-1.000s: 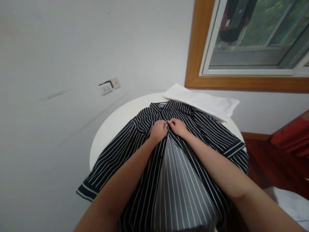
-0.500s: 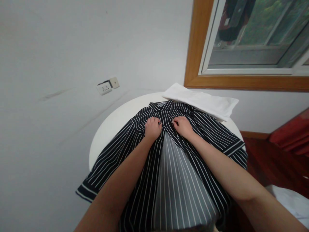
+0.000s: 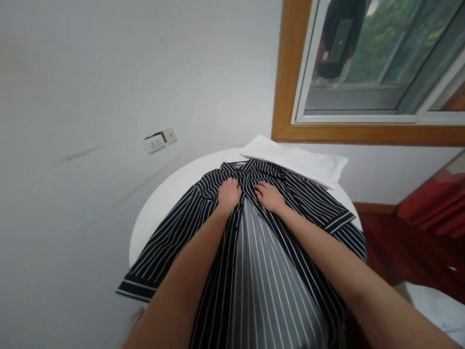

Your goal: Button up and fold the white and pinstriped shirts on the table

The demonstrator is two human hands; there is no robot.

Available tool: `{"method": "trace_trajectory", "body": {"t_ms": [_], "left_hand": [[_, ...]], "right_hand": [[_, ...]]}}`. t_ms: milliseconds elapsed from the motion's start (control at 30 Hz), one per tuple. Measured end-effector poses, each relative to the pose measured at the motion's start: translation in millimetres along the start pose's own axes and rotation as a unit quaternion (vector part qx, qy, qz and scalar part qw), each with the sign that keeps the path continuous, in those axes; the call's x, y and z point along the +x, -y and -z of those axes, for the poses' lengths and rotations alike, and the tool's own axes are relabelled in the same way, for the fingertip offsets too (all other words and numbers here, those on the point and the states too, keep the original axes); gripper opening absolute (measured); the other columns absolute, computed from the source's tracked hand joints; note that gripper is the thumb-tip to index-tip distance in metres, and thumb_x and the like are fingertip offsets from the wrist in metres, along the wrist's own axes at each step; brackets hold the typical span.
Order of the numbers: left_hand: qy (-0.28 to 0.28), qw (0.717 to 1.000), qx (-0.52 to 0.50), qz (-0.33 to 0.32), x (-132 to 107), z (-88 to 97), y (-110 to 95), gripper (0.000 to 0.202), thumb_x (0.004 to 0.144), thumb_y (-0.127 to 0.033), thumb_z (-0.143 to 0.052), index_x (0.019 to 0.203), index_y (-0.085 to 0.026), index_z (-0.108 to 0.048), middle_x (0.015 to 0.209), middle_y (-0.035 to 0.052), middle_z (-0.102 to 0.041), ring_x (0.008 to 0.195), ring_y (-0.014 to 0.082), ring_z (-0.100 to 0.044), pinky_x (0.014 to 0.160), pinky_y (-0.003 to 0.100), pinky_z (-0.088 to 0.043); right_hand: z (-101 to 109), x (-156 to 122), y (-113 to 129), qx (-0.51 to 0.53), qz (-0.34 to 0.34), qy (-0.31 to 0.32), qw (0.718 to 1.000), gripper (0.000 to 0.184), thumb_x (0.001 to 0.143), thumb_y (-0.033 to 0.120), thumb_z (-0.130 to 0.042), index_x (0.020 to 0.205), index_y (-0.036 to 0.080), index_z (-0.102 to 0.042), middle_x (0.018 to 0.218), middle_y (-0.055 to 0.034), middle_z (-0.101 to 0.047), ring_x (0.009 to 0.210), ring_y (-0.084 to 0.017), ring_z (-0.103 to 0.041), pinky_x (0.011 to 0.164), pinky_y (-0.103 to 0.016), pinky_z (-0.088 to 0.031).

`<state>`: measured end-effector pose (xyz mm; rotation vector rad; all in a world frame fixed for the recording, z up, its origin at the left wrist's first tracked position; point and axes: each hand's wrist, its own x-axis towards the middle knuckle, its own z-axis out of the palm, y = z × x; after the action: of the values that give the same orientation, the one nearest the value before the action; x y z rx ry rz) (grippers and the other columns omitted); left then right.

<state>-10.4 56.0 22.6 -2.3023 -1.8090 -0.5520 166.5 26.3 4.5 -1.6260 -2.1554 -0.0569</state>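
Observation:
A black shirt with thin white stripes [image 3: 170, 237] lies spread face up on a round white table [image 3: 170, 189], its front open below the chest so the grey inside shows. My left hand [image 3: 228, 193] rests on the left front panel near the collar, fingers curled onto the cloth. On the right front panel, just across the opening, my right hand [image 3: 268, 196] presses down with bent fingers. The two hands sit a few centimetres apart below the collar [image 3: 250, 167].
A folded white cloth [image 3: 301, 162] lies at the table's far edge, behind the shirt. A wall socket [image 3: 157, 141] is on the white wall to the left. A wooden-framed window [image 3: 286, 97] is on the right, with dark red floor [image 3: 399, 242] below it.
My hands were pinched together at the shirt's front a second ago; they have parted and now lie on either panel. The view has shifted slightly.

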Motion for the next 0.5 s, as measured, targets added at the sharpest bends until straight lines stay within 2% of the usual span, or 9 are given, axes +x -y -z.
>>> {"method": "trace_trajectory", "body": {"t_ms": [167,300,400,500], "left_hand": [[0.029,0.998,0.05,-0.011,3,16.5,-8,0.025,0.091,-0.024,-0.042,0.099,-0.016,-0.064,0.105,0.0125,-0.064,0.107,0.028,-0.054,0.092,0.041,-0.041],[0.063,0.996,0.056,-0.016,-14,30.5,-4,0.028,0.09,-0.024,-0.042,0.102,-0.015,-0.065,0.111,0.0132,-0.063,0.11,0.0286,-0.053,0.092,0.041,-0.043],[0.092,0.994,0.026,-0.043,-35,28.7,5,0.033,0.091,-0.023,-0.041,0.116,-0.016,-0.061,0.121,0.0128,-0.061,0.114,0.0264,-0.053,0.097,0.041,-0.043],[0.074,0.995,0.0,-0.068,-49,16.2,16,0.039,0.093,-0.024,-0.039,0.128,-0.017,-0.054,0.137,0.0121,-0.053,0.126,0.025,-0.046,0.105,0.042,-0.037]], "right_hand": [[-4,14,-1,-0.018,-0.008,0.004,1.0,0.041,0.096,0.03,-0.038,0.129,0.016,-0.058,0.137,-0.012,-0.053,0.127,-0.022,-0.046,0.108,-0.035,-0.032],[-6,22,-4,-0.018,-0.007,0.007,1.0,0.041,0.095,0.029,-0.039,0.129,0.016,-0.058,0.137,-0.0116,-0.052,0.127,-0.022,-0.046,0.108,-0.034,-0.032],[-8,27,-6,-0.009,-0.005,0.008,1.0,0.041,0.094,0.028,-0.04,0.128,0.016,-0.059,0.136,-0.0122,-0.053,0.125,-0.022,-0.047,0.107,-0.034,-0.032],[-8,29,-9,0.01,0.005,0.002,1.0,0.039,0.092,0.023,-0.042,0.126,0.015,-0.061,0.132,-0.0124,-0.056,0.122,-0.022,-0.049,0.106,-0.034,-0.034]]}}
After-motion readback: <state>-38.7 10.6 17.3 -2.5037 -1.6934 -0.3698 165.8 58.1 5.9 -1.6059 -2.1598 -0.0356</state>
